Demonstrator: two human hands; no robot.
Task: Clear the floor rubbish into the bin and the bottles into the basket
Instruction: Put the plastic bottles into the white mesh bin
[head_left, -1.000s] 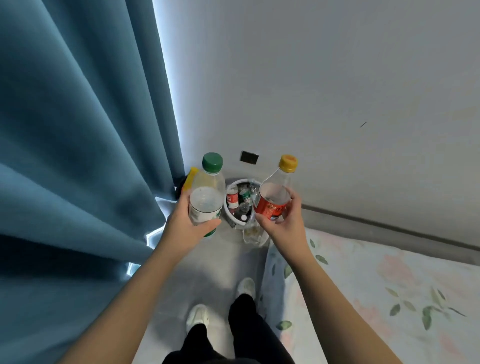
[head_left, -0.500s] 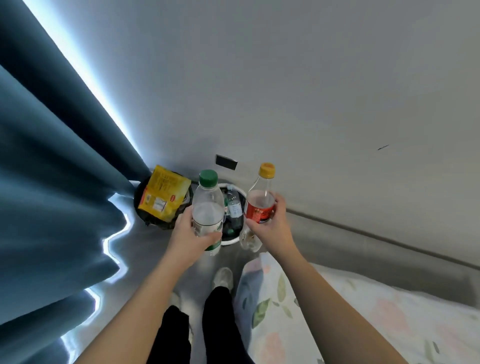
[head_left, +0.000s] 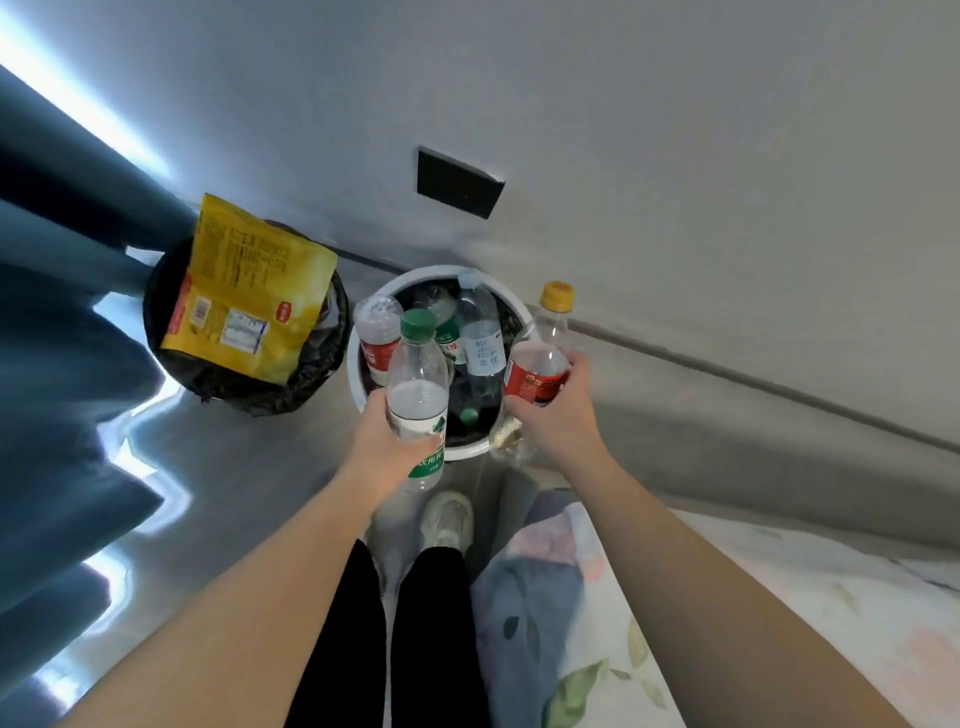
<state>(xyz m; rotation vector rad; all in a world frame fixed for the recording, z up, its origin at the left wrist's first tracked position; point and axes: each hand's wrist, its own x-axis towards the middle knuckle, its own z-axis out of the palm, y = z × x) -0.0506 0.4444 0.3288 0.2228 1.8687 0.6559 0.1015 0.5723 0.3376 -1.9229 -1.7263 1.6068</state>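
My left hand grips a clear bottle with a green cap and green label, held upright over the near rim of the white round basket. My right hand grips a bottle with a yellow cap and red label at the basket's right edge. Several plastic bottles lie inside the basket. To its left stands a bin lined with a black bag, with a yellow snack packet resting on top.
A blue curtain hangs on the left. A bed with a floral sheet fills the lower right. A grey wall with a dark socket plate stands behind the basket. My legs and white shoes are on the grey floor.
I have come closer to the basket and bin, which now look much larger. Both hands have carried their bottles down to the basket's rim.
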